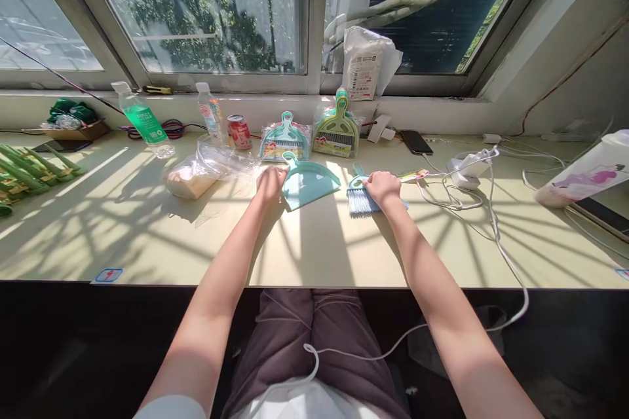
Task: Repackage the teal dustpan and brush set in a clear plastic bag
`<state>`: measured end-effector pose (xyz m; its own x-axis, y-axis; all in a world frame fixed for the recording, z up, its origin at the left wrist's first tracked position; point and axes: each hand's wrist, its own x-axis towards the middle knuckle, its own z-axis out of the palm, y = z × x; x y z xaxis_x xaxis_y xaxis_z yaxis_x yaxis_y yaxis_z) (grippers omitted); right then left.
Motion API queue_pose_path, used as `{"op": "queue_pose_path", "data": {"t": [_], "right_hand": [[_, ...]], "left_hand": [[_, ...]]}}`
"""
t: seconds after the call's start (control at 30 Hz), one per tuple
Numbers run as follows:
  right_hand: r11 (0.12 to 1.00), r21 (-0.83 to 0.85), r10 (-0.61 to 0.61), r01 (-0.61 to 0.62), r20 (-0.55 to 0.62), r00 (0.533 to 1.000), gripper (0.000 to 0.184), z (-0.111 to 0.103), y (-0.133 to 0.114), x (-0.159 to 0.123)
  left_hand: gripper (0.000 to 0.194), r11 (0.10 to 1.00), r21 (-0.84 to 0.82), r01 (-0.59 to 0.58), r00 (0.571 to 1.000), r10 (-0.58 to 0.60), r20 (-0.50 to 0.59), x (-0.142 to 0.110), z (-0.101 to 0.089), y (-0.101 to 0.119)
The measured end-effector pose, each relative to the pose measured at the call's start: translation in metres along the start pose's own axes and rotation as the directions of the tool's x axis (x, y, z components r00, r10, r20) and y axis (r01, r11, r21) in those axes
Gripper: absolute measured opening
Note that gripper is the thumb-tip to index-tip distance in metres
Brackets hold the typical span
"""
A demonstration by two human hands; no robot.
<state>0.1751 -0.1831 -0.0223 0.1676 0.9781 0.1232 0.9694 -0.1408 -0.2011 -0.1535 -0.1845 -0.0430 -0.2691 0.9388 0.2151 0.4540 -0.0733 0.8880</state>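
- The bench [314, 249] carries everything, sunlit, under the window.
- A teal dustpan [308, 184] lies near the back edge; the left hand [270, 182] grips its left rim.
- A small brush [361, 198] lies beside it, right hand [382, 187] closed over its handle.

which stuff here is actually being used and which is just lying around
In use:
- dustpan, under the left hand
- brush, under the right hand

Lying about:
- two packaged sets
- can
- green bottle
- phone
- charger
- plastic bag
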Motion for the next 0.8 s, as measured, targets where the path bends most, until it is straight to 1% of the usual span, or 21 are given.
{"op": "queue_pose_path", "data": {"t": [0.07, 0.1, 0.13, 0.17, 0.2, 0.3, 0.37, 0.4, 0.47, 0.57, 0.63, 0.7, 0.73, 0.77, 0.8], "right_hand": [[0.998, -0.049, -0.035, 0.035, 0.002, 0.999, 0.033, 0.004, -0.001, 0.0], [0.997, -0.063, -0.045, 0.045, 0.005, 0.999, 0.035, 0.004, -0.002, 0.001], [0.996, -0.073, -0.048, 0.048, 0.013, 0.999, 0.037, 0.004, -0.002, 0.001], [0.996, -0.076, -0.045, 0.046, 0.026, 0.999, 0.038, 0.003, -0.003, 0.001], [0.996, -0.075, -0.037, 0.04, 0.044, 0.998, 0.037, 0.002, -0.003, 0.002], [0.998, -0.061, -0.013, 0.02, 0.115, 0.993, 0.031, -0.003, -0.003, 0.002], [0.998, -0.055, -0.029, 0.038, 0.147, 0.989, 0.03, -0.007, -0.005, 0.001], [0.997, -0.057, -0.045, 0.055, 0.155, 0.987, 0.031, -0.008, -0.005, 0.0], [0.994, -0.069, -0.077, 0.09, 0.17, 0.982, 0.033, -0.01, -0.007, -0.001], [0.991, -0.098, -0.072, 0.094, 0.206, 0.976, 0.03, -0.01, -0.008, -0.002], [0.993, -0.103, -0.037, 0.056, 0.182, 0.983, 0.027, -0.01, -0.005, -0.001], [0.998, -0.062, -0.017, 0.022, 0.081, 0.997, 0.028, -0.012, 0.001, 0.0], [1.0, -0.016, -0.026, 0.026, 0.02, 0.999, 0.029, -0.013, 0.003, 0.001], [0.997, 0.044, -0.055, 0.057, -0.031, 0.998, 0.03, -0.014, 0.004, 0.0], [0.988, 0.107, -0.106, 0.113, -0.062, 0.992, 0.03, -0.015, 0.004, 0.0]], "left_hand": [[0.026, 0.999, -0.052, -0.004, 0.995, -0.002, -0.096, -0.003, 0.002, 0.002], [0.024, 0.996, -0.087, 0.001, 0.991, -0.012, -0.131, -0.004, 0.003, 0.003], [0.024, 0.993, -0.119, 0.007, 0.989, -0.024, -0.144, -0.004, 0.003, 0.004], [0.025, 0.992, -0.129, 0.014, 0.991, -0.03, -0.13, -0.004, 0.003, 0.004], [0.027, 0.994, -0.104, 0.018, 0.994, -0.028, -0.103, -0.004, 0.002, 0.005], [0.029, 0.994, 0.108, -0.005, 1.0, 0.006, -0.015, -0.004, 0.0, 0.006], [0.027, 0.978, 0.209, -0.018, 1.0, 0.016, 0.012, -0.005, 0.001, 0.007], [0.026, 0.976, 0.219, -0.013, 1.0, 0.01, 0.014, -0.006, 0.002, 0.007], [0.026, 0.986, 0.167, 0.009, 1.0, -0.011, 0.005, -0.007, 0.005, 0.007], [0.026, 0.996, 0.088, 0.014, 1.0, -0.014, -0.002, -0.008, 0.007, 0.008], [0.028, 0.994, 0.113, -0.001, 1.0, -0.002, 0.02, -0.008, 0.007, 0.009], [0.03, 0.992, 0.121, -0.02, 0.997, 0.011, 0.079, -0.009, 0.008, 0.012], [0.031, 0.994, 0.103, -0.034, 0.991, 0.02, 0.13, -0.011, 0.009, 0.014], [0.032, 0.995, 0.081, -0.053, 0.979, 0.036, 0.201, -0.013, 0.011, 0.016], [0.033, 0.995, 0.056, -0.08, 0.957, 0.061, 0.285, -0.016, 0.015, 0.018]]}}
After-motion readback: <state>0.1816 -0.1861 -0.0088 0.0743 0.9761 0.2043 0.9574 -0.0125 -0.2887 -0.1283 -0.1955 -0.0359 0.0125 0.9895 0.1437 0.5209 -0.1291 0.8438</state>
